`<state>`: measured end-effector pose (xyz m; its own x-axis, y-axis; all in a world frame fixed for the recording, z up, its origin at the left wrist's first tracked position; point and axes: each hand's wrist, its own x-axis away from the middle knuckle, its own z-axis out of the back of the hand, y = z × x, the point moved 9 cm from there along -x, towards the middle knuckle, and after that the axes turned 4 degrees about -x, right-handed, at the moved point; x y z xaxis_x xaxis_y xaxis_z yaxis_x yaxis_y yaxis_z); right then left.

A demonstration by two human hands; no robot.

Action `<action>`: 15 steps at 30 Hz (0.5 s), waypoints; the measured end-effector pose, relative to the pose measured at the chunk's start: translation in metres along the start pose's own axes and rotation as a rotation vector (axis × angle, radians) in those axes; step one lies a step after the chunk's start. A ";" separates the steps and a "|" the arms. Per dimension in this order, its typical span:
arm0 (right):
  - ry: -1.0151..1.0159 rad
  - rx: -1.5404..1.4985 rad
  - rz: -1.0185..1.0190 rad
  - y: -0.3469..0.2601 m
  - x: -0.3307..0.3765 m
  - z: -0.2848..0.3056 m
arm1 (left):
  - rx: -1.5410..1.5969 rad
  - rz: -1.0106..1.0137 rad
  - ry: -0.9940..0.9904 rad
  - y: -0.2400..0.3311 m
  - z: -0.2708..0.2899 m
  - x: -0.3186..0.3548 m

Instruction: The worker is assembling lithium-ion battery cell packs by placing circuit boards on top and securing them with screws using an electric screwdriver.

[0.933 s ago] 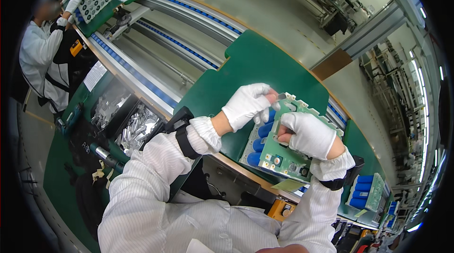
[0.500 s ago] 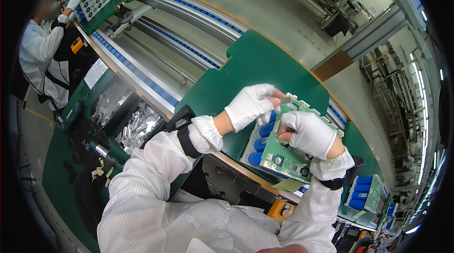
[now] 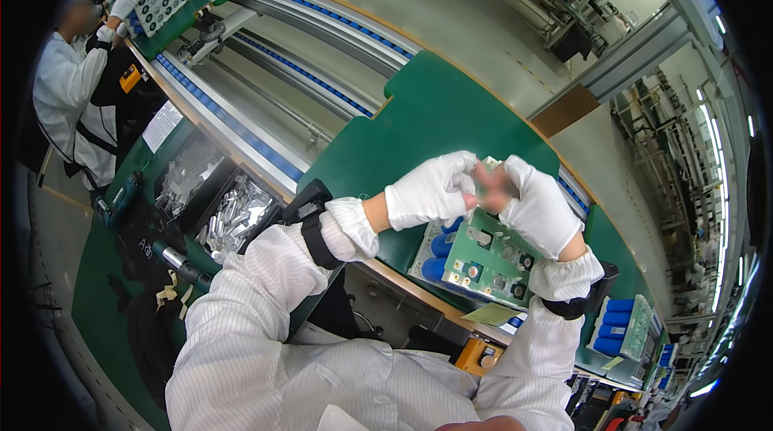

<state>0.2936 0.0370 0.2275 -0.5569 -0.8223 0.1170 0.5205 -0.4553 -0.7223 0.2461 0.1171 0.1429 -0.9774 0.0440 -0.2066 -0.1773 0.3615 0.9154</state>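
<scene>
nearest, two white, finely striped sleeves [image 3: 250, 298] rose from the lower edge, cut off by the rim. beyond them, a block of blue cylindrical cells faced with a pale green plate [image 3: 477, 270] stood on the dark green tabletop [image 3: 451, 105], a yellowish slip [image 3: 493, 315] at its lower edge. the left hand [image 3: 435, 191] and the right hand [image 3: 538, 207], in white gloves with bare fingertips, came together over the block's far end; the right had moved up from the plate since the earlier frame, uncovering more of it. the fingertips were blurred, so whether they pinched anything could not be told; the thin grey strip seen earlier at the left fingertips could not be made out. to the left, pale handwriting marked a black, soft-looking item [image 3: 138, 239], beside a black tray of shiny metal pieces [image 3: 235, 218]. farther off, a white printed sheet [image 3: 163, 126] was too small to read, and a white-clad co-worker [image 3: 71, 81] held a similar block [image 3: 165, 3], partly hidden by a glove.
</scene>
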 end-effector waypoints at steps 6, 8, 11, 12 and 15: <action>-0.234 0.050 -0.080 -0.007 0.013 -0.013 | -0.009 0.023 0.000 0.003 -0.001 0.002; -0.349 0.157 -0.018 -0.002 0.015 -0.025 | -0.009 0.100 0.065 0.003 0.008 0.003; -0.332 0.165 -0.046 -0.005 0.015 -0.024 | 0.083 0.043 0.106 0.006 0.013 0.003; -0.304 0.167 -0.056 -0.006 0.015 -0.020 | 0.091 0.049 0.098 0.005 0.013 0.003; -0.262 0.168 -0.081 -0.005 0.015 -0.013 | 0.027 0.035 0.098 0.005 0.012 0.001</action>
<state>0.2743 0.0314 0.2236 -0.4268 -0.8312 0.3563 0.5929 -0.5547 -0.5838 0.2456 0.1302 0.1427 -0.9897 -0.0337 -0.1391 -0.1413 0.3864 0.9115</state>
